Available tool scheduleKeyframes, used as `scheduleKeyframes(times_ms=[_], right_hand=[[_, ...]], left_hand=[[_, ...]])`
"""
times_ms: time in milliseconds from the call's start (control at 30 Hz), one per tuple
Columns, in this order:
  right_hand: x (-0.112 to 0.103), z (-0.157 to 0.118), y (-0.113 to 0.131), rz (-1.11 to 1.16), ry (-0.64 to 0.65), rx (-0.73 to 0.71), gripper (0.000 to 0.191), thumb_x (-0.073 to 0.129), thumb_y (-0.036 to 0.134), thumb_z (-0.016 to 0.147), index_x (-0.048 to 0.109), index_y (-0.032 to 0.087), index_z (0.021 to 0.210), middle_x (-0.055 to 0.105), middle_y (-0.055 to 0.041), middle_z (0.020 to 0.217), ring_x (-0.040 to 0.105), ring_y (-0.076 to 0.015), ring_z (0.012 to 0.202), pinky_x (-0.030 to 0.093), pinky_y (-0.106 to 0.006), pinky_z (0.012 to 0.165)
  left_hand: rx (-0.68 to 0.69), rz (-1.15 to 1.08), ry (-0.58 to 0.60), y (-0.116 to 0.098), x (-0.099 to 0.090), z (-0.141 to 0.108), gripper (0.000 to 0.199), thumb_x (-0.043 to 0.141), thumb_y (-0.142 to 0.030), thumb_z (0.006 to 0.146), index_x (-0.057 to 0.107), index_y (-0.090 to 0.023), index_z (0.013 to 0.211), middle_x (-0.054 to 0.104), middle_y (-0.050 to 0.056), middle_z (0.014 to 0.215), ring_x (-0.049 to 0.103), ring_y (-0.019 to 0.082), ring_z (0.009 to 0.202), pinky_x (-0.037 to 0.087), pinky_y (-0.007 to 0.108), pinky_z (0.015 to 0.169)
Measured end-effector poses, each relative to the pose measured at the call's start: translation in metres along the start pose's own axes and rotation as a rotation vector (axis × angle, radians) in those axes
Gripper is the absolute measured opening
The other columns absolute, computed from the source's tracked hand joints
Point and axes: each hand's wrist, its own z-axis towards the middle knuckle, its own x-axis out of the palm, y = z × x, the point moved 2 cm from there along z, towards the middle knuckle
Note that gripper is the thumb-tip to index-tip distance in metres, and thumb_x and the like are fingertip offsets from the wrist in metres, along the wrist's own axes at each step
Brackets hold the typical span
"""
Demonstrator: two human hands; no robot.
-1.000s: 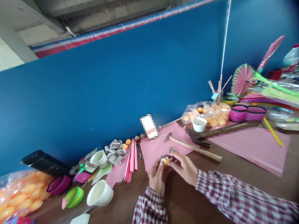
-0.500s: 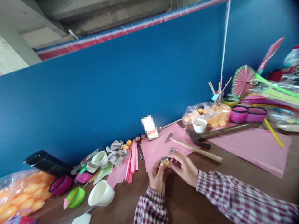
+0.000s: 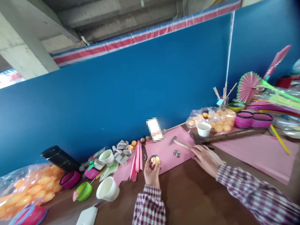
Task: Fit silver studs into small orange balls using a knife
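My left hand point(image 3: 152, 174) holds a small orange ball point(image 3: 156, 160) between thumb and fingers, its top covered with shiny silver metal pieces. My right hand point(image 3: 208, 160) is closed over the wooden handle of a small hammer point(image 3: 184, 144), which lies across pink paper point(image 3: 167, 159). The hammer's head points to the back left, and the fingers hide most of the handle. Between the two hands, a little pile of silver metal pieces point(image 3: 176, 153) rests on the paper.
Behind the right hand lie a claw hammer point(image 3: 234, 135), a white cup point(image 3: 203, 129) and a bag of orange balls point(image 3: 222, 120). To the left are a white cup point(image 3: 108, 189), folded pink strips point(image 3: 136, 161) and another bag of balls point(image 3: 32, 187). A blue partition point(image 3: 140, 87) stands behind.
My right hand has left the ball and moved right onto the small hammer's handle. The left hand has kept the ball and shifted slightly left. The view has tilted a little.
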Motion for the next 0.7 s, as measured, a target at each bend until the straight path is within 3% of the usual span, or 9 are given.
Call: scheduleKeyframes(times_ms=[100,367,500,700], right_hand=[[0.007,-0.006,-0.011,-0.052,0.021,0.008,0.033,0.043,0.016,0.076,0.052,0.022,0.107,0.056,-0.0083,0.098,0.051,-0.0203,0.088,0.043,-0.031,0.069],[0.01,-0.006,-0.017,-0.146,0.061,0.089,0.04,0.034,0.008,0.076,0.05,0.022,0.11,0.057,-0.0078,0.08,0.053,-0.018,0.075,0.038,-0.028,0.064],[0.002,-0.008,-0.01,-0.193,0.074,0.092,0.046,0.034,0.005,0.073,0.046,0.021,0.114,0.057,-0.0095,0.084,0.052,-0.0192,0.075,0.038,-0.028,0.061],[-0.017,-0.007,0.014,-0.058,0.019,0.048,0.033,0.034,0.022,0.083,0.045,0.023,0.114,0.057,-0.0061,0.088,0.055,-0.0165,0.076,0.042,-0.026,0.06]], left_hand=[[0.086,0.143,-0.026,0.0,0.0,0.001,0.051,0.076,-0.023,0.047,0.058,-0.015,0.094,0.059,0.002,0.078,0.057,0.01,0.058,0.046,0.019,0.047],[0.12,0.139,-0.053,0.006,0.001,0.001,0.053,0.074,-0.025,0.05,0.058,-0.014,0.099,0.062,0.004,0.075,0.057,0.009,0.056,0.048,0.021,0.05],[0.064,0.127,0.005,0.008,-0.004,0.004,0.053,0.075,-0.023,0.049,0.058,-0.014,0.099,0.064,0.006,0.082,0.06,0.012,0.066,0.05,0.024,0.06],[-0.021,-0.089,-0.028,0.008,-0.005,0.005,0.042,0.068,-0.033,0.061,0.058,-0.016,0.098,0.064,0.006,0.082,0.061,0.011,0.064,0.05,0.027,0.064]])
